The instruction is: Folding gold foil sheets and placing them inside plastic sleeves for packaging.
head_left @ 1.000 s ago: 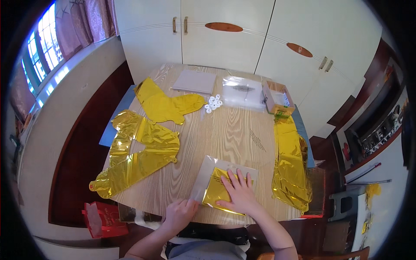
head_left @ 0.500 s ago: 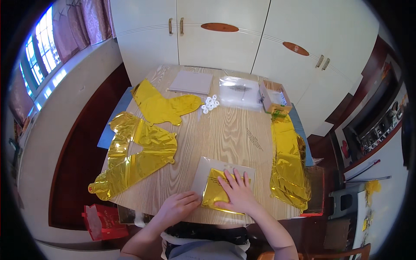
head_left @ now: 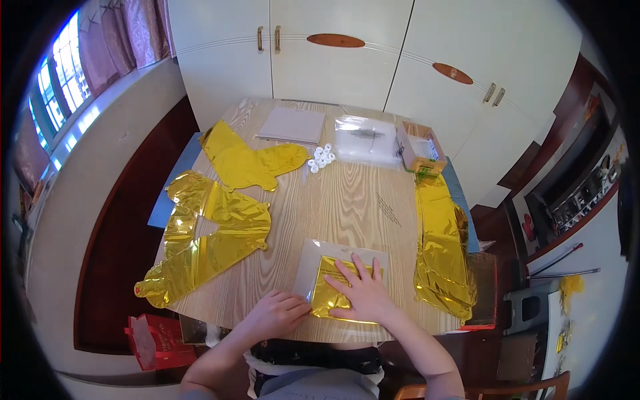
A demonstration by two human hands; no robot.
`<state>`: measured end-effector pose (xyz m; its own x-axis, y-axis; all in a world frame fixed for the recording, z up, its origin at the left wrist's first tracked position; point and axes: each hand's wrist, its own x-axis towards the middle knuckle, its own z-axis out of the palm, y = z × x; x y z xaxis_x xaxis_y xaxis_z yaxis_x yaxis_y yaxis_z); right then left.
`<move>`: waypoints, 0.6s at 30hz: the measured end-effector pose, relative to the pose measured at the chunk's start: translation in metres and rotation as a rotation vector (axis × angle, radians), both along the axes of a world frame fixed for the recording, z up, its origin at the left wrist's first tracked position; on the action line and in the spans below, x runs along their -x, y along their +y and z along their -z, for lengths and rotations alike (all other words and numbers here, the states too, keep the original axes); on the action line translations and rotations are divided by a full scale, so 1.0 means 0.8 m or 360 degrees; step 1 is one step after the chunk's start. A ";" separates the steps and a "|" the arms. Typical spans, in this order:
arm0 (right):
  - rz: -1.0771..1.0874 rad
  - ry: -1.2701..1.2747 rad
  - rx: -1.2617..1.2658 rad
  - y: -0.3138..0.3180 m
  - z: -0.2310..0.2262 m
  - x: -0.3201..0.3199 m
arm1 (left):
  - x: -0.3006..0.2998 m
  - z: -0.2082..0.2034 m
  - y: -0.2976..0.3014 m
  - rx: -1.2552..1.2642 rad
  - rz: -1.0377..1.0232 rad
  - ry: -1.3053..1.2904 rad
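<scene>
A folded gold foil balloon lies in a clear plastic bag with a pale card behind it, near the table's front edge. My right hand rests flat over the foil, fingers spread and pointing away from me. At the bag's lower left edge, my left hand has its fingers pressed together, tips on the bag's margin. The fingertips' exact hold is partly hidden. To the left, two unfolded gold foil balloons lie flat. Another stack of gold foil balloons hangs over the right edge.
On the wooden table there are white rings, pale cards, clear bags and an open cardboard box toward the back. White cabinets stand behind. A red bag sits at the lower left.
My left hand has shifted slightly right along the bag's lower left edge. My right hand stays spread on the foil, and the view has moved a little.
</scene>
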<state>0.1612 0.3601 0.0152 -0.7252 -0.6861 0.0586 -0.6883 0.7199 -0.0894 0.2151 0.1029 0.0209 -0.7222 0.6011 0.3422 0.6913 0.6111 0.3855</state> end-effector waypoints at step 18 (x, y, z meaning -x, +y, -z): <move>-0.0189 0.0061 0.0120 0.011 0.010 0.009 | 0.065 -0.019 -0.006 0.0295 0.0706 0.0041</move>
<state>0.1537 0.3690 0.0072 -0.6356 -0.7594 0.1392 -0.7720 0.6256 -0.1122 0.1630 0.0978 0.0359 -0.3747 0.9019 0.2147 0.9089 0.3116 0.2772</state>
